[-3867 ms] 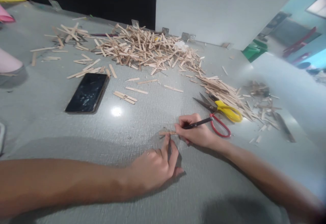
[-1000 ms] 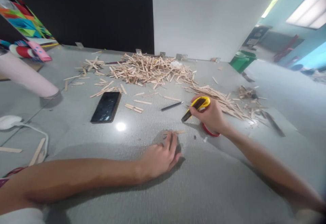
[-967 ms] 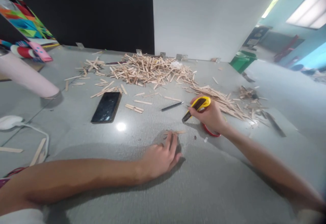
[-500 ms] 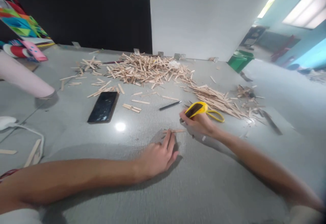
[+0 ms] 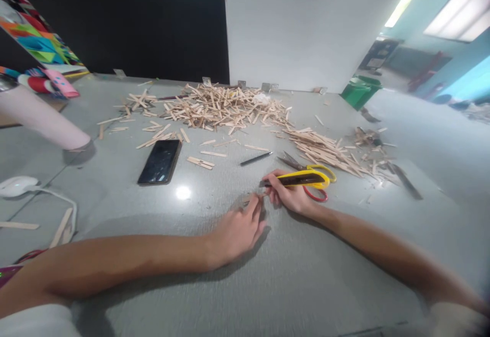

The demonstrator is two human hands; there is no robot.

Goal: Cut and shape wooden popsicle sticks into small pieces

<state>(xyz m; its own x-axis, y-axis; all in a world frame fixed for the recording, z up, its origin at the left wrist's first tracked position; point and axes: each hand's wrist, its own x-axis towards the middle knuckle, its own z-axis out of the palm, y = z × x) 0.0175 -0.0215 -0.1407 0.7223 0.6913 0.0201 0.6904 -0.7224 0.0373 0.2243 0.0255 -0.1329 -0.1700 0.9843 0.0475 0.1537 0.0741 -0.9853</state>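
Note:
My left hand rests on the grey table, its fingertips pressing down a short wooden craft stick. Most of that stick is hidden by my fingers. A yellow and black utility knife is in my right hand, which is closed around it. The blade end points left, close to the stick and to my left fingertips; whether the blade touches the wood I cannot tell. Scissors with yellow and red handles lie just behind my right hand, partly covered by the knife. A dark pen lies farther back.
A large heap of craft sticks spreads along the back, with a second pile at right. A phone, a pale pink bottle and a white cable occupy the left. A metal ruler-like strip lies far right.
My right hand has moved left with the utility knife, bringing it to the stick and uncovering more of the scissors. The left hand keeps its place on the stick.

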